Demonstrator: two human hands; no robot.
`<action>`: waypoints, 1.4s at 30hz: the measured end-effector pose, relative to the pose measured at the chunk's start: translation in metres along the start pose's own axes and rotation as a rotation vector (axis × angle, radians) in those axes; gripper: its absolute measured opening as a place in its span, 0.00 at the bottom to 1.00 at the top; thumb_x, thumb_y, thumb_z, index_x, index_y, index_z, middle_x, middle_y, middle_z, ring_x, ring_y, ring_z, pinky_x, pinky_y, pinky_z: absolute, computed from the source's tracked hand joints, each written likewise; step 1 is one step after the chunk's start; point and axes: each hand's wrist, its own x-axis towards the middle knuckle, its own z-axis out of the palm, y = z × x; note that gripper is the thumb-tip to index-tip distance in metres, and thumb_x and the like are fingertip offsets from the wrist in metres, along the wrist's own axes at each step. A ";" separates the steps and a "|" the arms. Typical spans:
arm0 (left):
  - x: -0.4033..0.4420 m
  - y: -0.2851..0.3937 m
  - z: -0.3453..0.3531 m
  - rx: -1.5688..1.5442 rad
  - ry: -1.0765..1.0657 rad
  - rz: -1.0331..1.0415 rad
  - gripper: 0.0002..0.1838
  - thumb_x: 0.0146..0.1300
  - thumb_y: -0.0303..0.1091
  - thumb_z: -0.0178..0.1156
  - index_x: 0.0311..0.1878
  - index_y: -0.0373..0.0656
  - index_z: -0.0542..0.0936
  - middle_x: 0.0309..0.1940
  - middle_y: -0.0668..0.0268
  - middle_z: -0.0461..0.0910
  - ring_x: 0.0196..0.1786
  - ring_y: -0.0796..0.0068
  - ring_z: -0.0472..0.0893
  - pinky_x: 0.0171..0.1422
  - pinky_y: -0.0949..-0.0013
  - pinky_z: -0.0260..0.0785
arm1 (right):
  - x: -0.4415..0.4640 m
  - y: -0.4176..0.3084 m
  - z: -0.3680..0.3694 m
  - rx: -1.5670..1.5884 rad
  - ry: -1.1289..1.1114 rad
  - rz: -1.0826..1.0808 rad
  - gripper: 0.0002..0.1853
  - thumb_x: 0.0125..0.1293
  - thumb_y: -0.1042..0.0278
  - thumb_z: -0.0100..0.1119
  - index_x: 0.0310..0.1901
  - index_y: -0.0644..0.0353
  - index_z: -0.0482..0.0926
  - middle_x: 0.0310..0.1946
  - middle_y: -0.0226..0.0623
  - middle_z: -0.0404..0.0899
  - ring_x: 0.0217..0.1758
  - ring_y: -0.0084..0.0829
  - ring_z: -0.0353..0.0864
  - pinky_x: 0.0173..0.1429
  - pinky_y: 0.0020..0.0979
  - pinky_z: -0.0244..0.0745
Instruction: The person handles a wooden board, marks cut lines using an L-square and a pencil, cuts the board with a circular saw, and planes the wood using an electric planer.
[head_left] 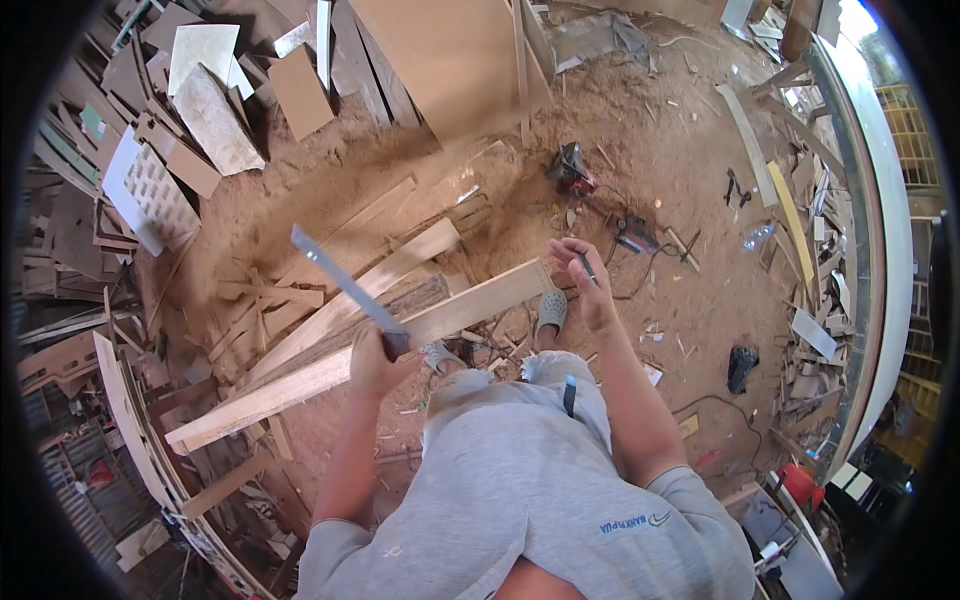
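My left hand (372, 365) is closed around the dark handle of a try square (345, 283), whose long metal blade points up and to the left. That hand is over a long pale wooden board (490, 298), which slopes from lower left to a squared end near my right foot. My right hand (583, 280) is beside that end, with a thin dark pencil (587, 266) held between its fingers. I cannot tell whether the right fingertips touch the board. A second pale board (425, 247) and a darker rough plank (425, 293) lie just beyond the first.
A red and black power tool (572, 172) and another tool (632, 235) with a cord lie on the sawdust-covered ground. Sheet offcuts (215, 120) lean at upper left, below a large brown panel (440, 60). Scrap wood (800, 260) lines the right side. Black pliers-like tool (737, 188) lies nearby.
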 end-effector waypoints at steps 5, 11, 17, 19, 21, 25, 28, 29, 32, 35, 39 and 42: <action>-0.027 -0.049 -0.025 0.151 0.037 -0.091 0.46 0.39 0.49 0.92 0.59 0.38 0.79 0.47 0.52 0.84 0.54 0.45 0.83 0.61 0.47 0.77 | 0.021 0.031 0.007 0.011 0.052 -0.108 0.26 0.88 0.49 0.50 0.70 0.66 0.73 0.70 0.52 0.83 0.78 0.38 0.78 0.84 0.40 0.65; -0.039 -0.080 -0.039 0.178 0.076 -0.362 0.53 0.35 0.49 0.94 0.65 0.40 0.77 0.51 0.51 0.87 0.57 0.45 0.85 0.63 0.46 0.79 | 0.021 0.040 0.041 -0.111 0.018 -0.186 0.23 0.75 0.57 0.54 0.61 0.67 0.77 0.56 0.50 0.89 0.64 0.38 0.86 0.76 0.38 0.72; -0.040 -0.089 -0.038 0.233 0.128 -0.209 0.49 0.33 0.48 0.95 0.58 0.41 0.79 0.42 0.55 0.86 0.45 0.51 0.86 0.51 0.51 0.80 | 0.021 0.038 0.053 -0.256 0.179 -0.311 0.18 0.73 0.56 0.52 0.44 0.64 0.81 0.38 0.42 0.88 0.43 0.31 0.84 0.54 0.34 0.78; -0.038 -0.075 -0.041 0.154 0.122 -0.227 0.49 0.34 0.48 0.95 0.60 0.40 0.80 0.47 0.53 0.88 0.48 0.47 0.87 0.56 0.48 0.81 | 0.025 0.038 0.050 -0.275 0.231 -0.319 0.18 0.73 0.55 0.51 0.41 0.63 0.83 0.34 0.40 0.87 0.39 0.31 0.84 0.49 0.34 0.78; -0.030 -0.058 -0.037 0.108 0.105 -0.226 0.49 0.34 0.47 0.95 0.60 0.40 0.80 0.49 0.51 0.88 0.50 0.45 0.87 0.59 0.47 0.81 | 0.030 0.034 0.038 -0.251 0.240 -0.331 0.19 0.75 0.55 0.50 0.40 0.63 0.82 0.33 0.40 0.87 0.39 0.31 0.84 0.49 0.34 0.78; -0.021 -0.036 -0.017 0.103 0.039 -0.254 0.46 0.35 0.49 0.94 0.57 0.39 0.81 0.47 0.50 0.88 0.52 0.44 0.86 0.60 0.46 0.79 | 0.047 0.016 0.010 -0.139 0.256 -0.292 0.22 0.79 0.51 0.48 0.42 0.64 0.83 0.33 0.41 0.87 0.39 0.31 0.86 0.50 0.33 0.79; -0.011 -0.017 -0.003 0.206 0.049 -0.228 0.46 0.36 0.52 0.93 0.56 0.40 0.80 0.46 0.51 0.87 0.55 0.43 0.84 0.64 0.44 0.76 | 0.067 0.015 -0.021 -0.067 0.212 -0.256 0.27 0.83 0.45 0.47 0.48 0.64 0.83 0.35 0.42 0.87 0.40 0.31 0.87 0.51 0.32 0.79; -0.011 -0.017 0.001 0.185 0.068 -0.209 0.47 0.36 0.52 0.93 0.57 0.40 0.80 0.47 0.51 0.86 0.55 0.43 0.84 0.64 0.44 0.76 | 0.069 0.017 -0.028 -0.005 0.206 -0.222 0.27 0.83 0.44 0.46 0.50 0.64 0.82 0.36 0.42 0.87 0.41 0.31 0.87 0.51 0.33 0.80; -0.015 -0.037 0.012 0.162 0.151 -0.132 0.51 0.35 0.52 0.94 0.60 0.39 0.78 0.50 0.50 0.84 0.55 0.43 0.83 0.63 0.44 0.76 | 0.072 0.022 -0.034 0.143 0.172 -0.111 0.33 0.83 0.36 0.44 0.57 0.63 0.81 0.40 0.44 0.88 0.42 0.32 0.87 0.52 0.34 0.82; -0.018 -0.039 0.015 0.151 0.112 -0.229 0.51 0.34 0.52 0.94 0.59 0.37 0.77 0.50 0.49 0.83 0.54 0.42 0.83 0.61 0.44 0.76 | 0.071 0.014 -0.037 0.290 0.139 -0.042 0.37 0.81 0.31 0.43 0.59 0.63 0.82 0.41 0.45 0.89 0.43 0.33 0.88 0.53 0.35 0.82; -0.018 -0.053 0.025 0.207 0.231 -0.052 0.51 0.33 0.54 0.94 0.55 0.37 0.75 0.44 0.52 0.83 0.47 0.46 0.83 0.52 0.46 0.77 | 0.073 0.013 -0.045 0.274 0.111 -0.008 0.42 0.80 0.24 0.40 0.61 0.63 0.79 0.42 0.45 0.89 0.48 0.38 0.89 0.59 0.39 0.82; -0.017 -0.049 0.022 0.245 0.216 -0.036 0.49 0.34 0.52 0.94 0.55 0.37 0.75 0.44 0.52 0.83 0.47 0.45 0.83 0.52 0.46 0.77 | 0.072 0.015 -0.046 0.291 0.125 -0.020 0.41 0.80 0.25 0.40 0.61 0.63 0.79 0.42 0.46 0.90 0.47 0.37 0.89 0.58 0.38 0.82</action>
